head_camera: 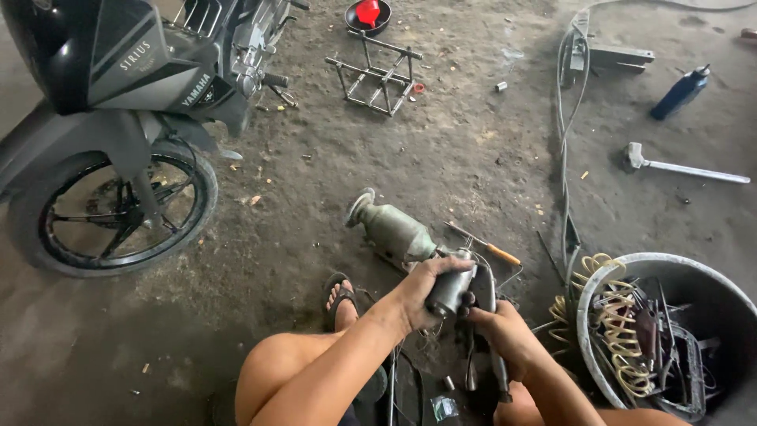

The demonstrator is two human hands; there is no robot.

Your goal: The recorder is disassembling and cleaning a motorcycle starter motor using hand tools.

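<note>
The person squats on a dirty concrete floor [441, 166], bare knees at the near edge and a sandalled foot [339, 298] planted just left of the work. The left hand [422, 293] is clamped around a short grey metal cylinder [451, 290], fingers wrapped over its top, while the right hand [501, 327] is closed on a dark handled tool [487, 315] that runs down between the knees; the two hands sit close together, nearly touching, above the floor in the near middle of the scene. Just beyond them lies a greenish-grey motor-like housing [390, 230] with a round disc at its far-left end, resting on its side on the floor. A screwdriver with an orange-brown handle [485, 244] lies just right of that housing. To the near right stands a round grey bucket [631, 272] filled with tools and a coiled yellowish hose [611, 315] that spills over its rim. On the left stands a black motorcycle [118, 87], its front wheel [118, 209] on the floor. Farther off are a small welded metal frame [378, 75], a black bowl holding a red funnel [367, 14], a long grey cable [564, 142], a dark blue bottle [680, 93] lying down, and a hammer [682, 167] at far right.
</note>
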